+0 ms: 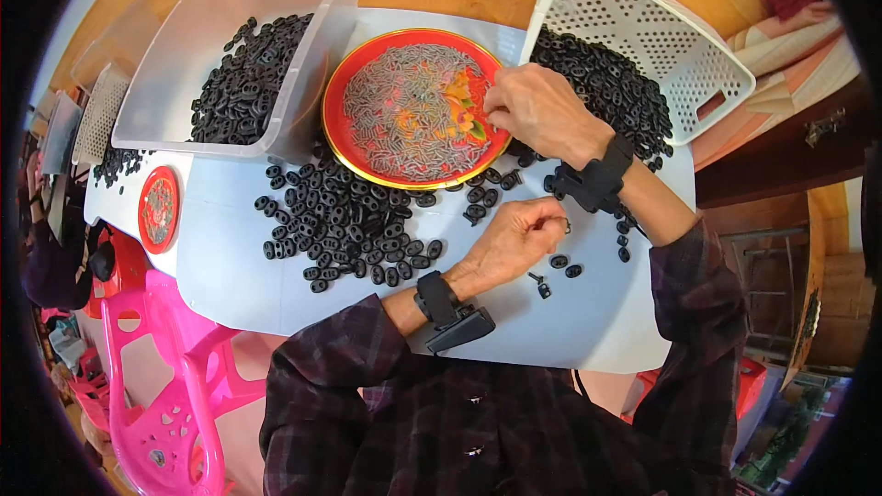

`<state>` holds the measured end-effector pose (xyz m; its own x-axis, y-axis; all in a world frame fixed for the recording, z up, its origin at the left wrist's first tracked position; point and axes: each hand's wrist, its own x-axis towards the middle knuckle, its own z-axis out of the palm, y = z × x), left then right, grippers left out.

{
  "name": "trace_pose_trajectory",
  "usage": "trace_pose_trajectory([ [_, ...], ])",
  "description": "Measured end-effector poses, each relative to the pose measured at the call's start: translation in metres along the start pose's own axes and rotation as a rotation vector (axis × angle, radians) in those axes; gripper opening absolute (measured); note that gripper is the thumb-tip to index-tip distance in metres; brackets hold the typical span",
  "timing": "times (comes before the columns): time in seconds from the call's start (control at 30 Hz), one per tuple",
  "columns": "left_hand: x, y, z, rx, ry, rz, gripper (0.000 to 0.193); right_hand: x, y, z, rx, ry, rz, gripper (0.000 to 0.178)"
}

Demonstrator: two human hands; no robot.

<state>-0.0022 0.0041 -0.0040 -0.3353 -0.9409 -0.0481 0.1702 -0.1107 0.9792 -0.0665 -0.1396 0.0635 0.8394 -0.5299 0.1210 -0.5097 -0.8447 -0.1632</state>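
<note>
My left hand (507,246) is closed above the table, fingers curled in. A bit of something dark shows at its fingertips, too small to name. My right hand (544,118) is over the right rim of a round red tray (335,119) with a gold edge. Its fingers are pinched together, and whatever they hold is hidden. Many small grey screws (404,115) lie in the tray over a printed flower. Below my hands are a few loose black oval parts with two holes (559,262) and one black part with a screw standing out of it (543,288).
A heap of black oval parts (344,216) lies left of my left hand. Behind it stands a clear plastic bin (317,64) of similar parts. At the right a white perforated basket (634,5) lies tipped, parts spilling out. A pink chair (184,358) and another person (60,257) are at the left.
</note>
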Motion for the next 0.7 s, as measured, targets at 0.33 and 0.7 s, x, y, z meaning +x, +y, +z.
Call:
trace_pose_trajectory([
  [0.33, 0.000, 0.001, -0.002, 0.098, 0.001, 0.034, 0.014, 0.016, -0.011, 0.009, -0.140, -0.007, 0.018, 0.010],
  [0.7, 0.001, 0.002, 0.000, -0.031, 0.065, 0.015, 0.010, -0.059, -0.001, -0.010, 1.189, 0.253, 0.492, 0.014],
])
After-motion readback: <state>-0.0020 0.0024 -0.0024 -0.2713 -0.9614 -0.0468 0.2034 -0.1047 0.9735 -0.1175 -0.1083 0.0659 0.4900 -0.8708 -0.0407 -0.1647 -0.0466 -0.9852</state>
